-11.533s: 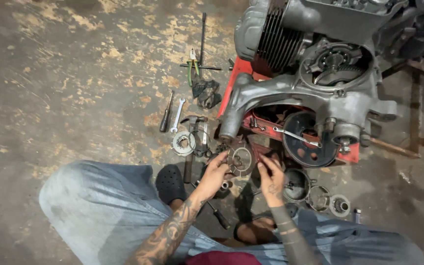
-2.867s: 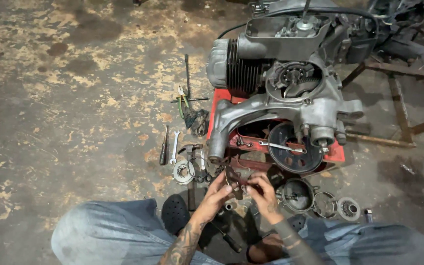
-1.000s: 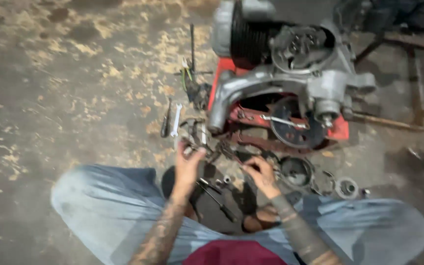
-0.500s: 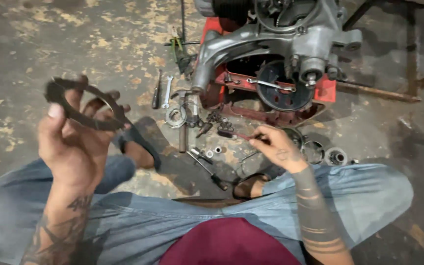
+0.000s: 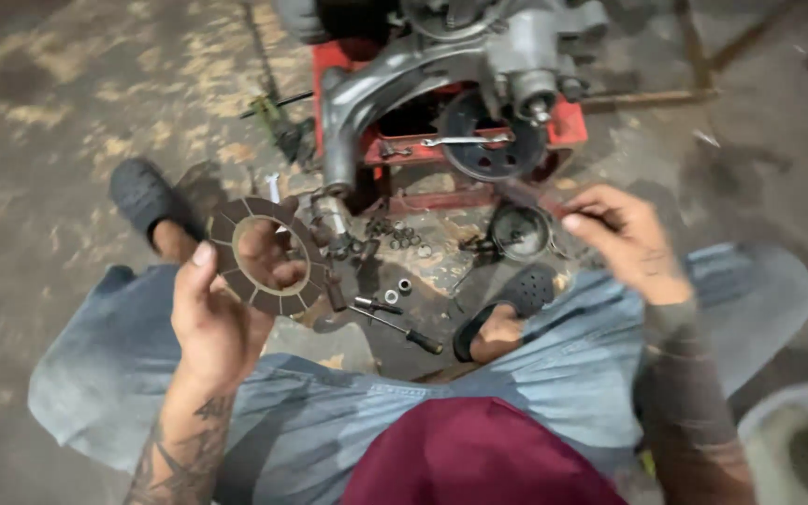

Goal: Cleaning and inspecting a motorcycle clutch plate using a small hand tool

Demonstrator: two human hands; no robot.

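One dark segmented friction ring (image 5: pixel 266 254)

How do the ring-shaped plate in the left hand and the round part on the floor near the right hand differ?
The friction plate is flat, open-centred and segmented, held up by the left hand; the round cover looks dished and closed, lying on the floor. Both are dark and circular.

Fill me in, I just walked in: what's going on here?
A person sits on the stained floor before a small engine on a red stand. Their left hand holds up a dark ring-shaped friction disc. The right hand hovers above a round metal cover; what it pinches is blurred. A screwdriver lies between their feet.
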